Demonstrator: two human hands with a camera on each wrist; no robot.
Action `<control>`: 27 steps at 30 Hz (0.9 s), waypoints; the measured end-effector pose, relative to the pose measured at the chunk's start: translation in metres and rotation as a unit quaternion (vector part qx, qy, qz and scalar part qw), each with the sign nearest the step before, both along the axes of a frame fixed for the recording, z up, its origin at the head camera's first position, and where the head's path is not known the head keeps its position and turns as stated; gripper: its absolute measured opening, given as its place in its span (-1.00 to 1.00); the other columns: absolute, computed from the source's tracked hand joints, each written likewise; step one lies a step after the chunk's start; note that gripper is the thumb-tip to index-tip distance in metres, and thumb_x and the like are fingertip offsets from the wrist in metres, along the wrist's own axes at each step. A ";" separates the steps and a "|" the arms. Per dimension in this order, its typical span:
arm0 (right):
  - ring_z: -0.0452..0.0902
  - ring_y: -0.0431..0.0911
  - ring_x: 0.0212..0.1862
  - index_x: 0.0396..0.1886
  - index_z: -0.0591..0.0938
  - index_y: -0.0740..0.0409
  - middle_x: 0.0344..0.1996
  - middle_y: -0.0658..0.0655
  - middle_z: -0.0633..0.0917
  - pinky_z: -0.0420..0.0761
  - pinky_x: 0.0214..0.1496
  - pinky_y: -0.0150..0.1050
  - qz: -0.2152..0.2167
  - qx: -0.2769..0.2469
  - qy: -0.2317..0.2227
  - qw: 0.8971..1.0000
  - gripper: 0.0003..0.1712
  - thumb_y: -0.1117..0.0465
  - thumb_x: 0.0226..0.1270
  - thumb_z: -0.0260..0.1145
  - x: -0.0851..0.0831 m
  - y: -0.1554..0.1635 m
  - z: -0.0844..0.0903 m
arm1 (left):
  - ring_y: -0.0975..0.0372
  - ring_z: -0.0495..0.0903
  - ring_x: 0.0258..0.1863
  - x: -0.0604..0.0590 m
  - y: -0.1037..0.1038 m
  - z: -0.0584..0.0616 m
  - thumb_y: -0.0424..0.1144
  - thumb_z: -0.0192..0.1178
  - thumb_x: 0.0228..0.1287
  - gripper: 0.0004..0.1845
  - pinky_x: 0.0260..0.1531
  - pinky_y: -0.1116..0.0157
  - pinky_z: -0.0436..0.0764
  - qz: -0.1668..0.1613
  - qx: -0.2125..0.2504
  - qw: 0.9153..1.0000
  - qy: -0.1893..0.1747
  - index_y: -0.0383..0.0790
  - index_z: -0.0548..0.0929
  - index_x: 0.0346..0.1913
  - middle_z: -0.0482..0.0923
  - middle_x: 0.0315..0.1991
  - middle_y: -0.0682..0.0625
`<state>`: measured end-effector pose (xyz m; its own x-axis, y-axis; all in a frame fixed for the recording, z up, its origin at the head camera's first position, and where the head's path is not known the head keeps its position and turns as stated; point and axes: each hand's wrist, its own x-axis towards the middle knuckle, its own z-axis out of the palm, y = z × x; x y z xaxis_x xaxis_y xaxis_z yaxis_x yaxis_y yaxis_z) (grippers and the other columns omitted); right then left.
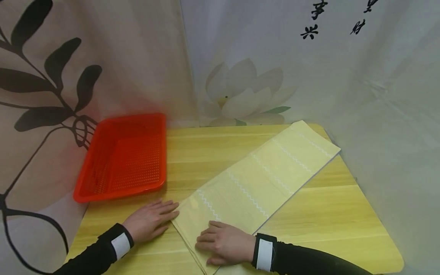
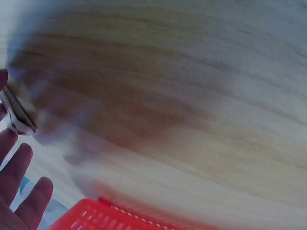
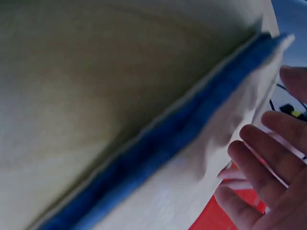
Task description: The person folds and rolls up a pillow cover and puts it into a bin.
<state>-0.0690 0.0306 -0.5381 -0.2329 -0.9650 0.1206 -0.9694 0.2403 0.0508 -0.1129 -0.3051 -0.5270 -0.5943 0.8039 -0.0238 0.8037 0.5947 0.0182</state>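
A long folded piece of pale yellow cloth with white zigzag lines lies slantwise over the table, from the front middle to the back right corner. Along its open long side a blue layer shows between the pale ones in the right wrist view. My left hand has its fingers extended, fingertips at the cloth's left corner. Lying on top of the near end is my right hand, fingers spread and relaxed. The left wrist view catches a folded corner of the cloth by the left fingertips.
A red perforated plastic basket stands at the table's back left, beyond my left hand. The wood-grain table meets a printed curtain at its back edge, and light fabric hangs along the right side.
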 end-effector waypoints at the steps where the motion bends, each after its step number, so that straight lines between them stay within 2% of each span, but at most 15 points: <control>1: 0.59 -0.21 0.34 0.36 0.68 -0.10 0.26 -0.11 0.72 0.51 0.50 -0.08 0.009 0.004 0.005 1.000 -0.43 -0.26 0.53 0.32 0.002 -0.001 -0.001 | 0.04 0.59 0.39 0.000 0.001 0.000 -0.05 0.42 0.41 -0.49 0.34 -0.10 0.58 -0.002 -0.004 1.000 0.001 -0.06 0.71 0.37 0.58 0.44 -0.05; 5: 0.58 -0.22 0.35 0.37 0.68 -0.16 0.28 -0.12 0.71 0.51 0.50 -0.12 0.034 0.027 0.024 0.999 -0.47 -0.21 0.53 0.33 0.007 -0.005 -0.006 | 0.08 0.59 0.39 -0.001 0.003 -0.004 -0.07 0.40 0.44 -0.52 0.33 -0.11 0.59 0.002 -0.019 1.000 -0.001 -0.03 0.71 0.37 0.58 0.44 -0.03; 8: 0.58 -0.24 0.34 0.35 0.68 -0.24 0.28 -0.15 0.70 0.50 0.50 -0.12 0.044 0.039 0.056 0.997 -0.52 -0.18 0.53 0.32 0.010 -0.008 -0.009 | 0.09 0.61 0.37 -0.002 0.005 -0.006 -0.10 0.40 0.44 -0.54 0.31 -0.10 0.60 0.001 -0.023 1.000 0.006 -0.01 0.72 0.36 0.61 0.42 -0.02; 14: 0.58 -0.27 0.32 0.21 0.74 -0.40 0.26 -0.22 0.70 0.53 0.49 -0.10 0.073 0.025 0.097 0.992 -0.70 -0.09 0.63 0.25 0.014 -0.014 -0.011 | 0.08 0.66 0.31 -0.006 0.009 -0.009 -0.24 0.41 0.41 -0.59 0.28 -0.07 0.63 -0.012 -0.022 0.999 0.026 -0.02 0.76 0.28 0.69 0.32 -0.01; 21: 0.55 -0.30 0.31 -0.02 0.77 -0.42 0.15 -0.30 0.69 0.53 0.49 -0.09 0.112 0.045 0.143 0.982 -0.79 0.01 0.60 0.24 0.015 -0.019 -0.009 | 0.12 0.73 0.20 -0.010 0.012 -0.011 -0.39 0.43 0.30 -0.57 0.20 0.00 0.70 -0.033 -0.023 0.997 0.065 -0.01 0.79 0.20 0.75 0.23 0.00; 27: 0.54 -0.30 0.32 -0.04 0.79 -0.40 0.15 -0.29 0.69 0.48 0.52 -0.10 0.128 0.072 0.152 0.977 -0.77 0.01 0.56 0.24 0.015 -0.021 -0.006 | 0.11 0.76 0.10 -0.011 0.013 -0.013 -0.40 0.46 0.24 -0.56 0.12 0.07 0.74 -0.040 -0.017 0.996 0.083 -0.02 0.80 0.17 0.76 0.21 -0.01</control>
<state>-0.0540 0.0095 -0.5443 0.0449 -0.9990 0.0056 -0.9313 -0.0398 0.3620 -0.1244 -0.2918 -0.5397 -0.5263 0.8493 0.0405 0.8390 0.5264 -0.1378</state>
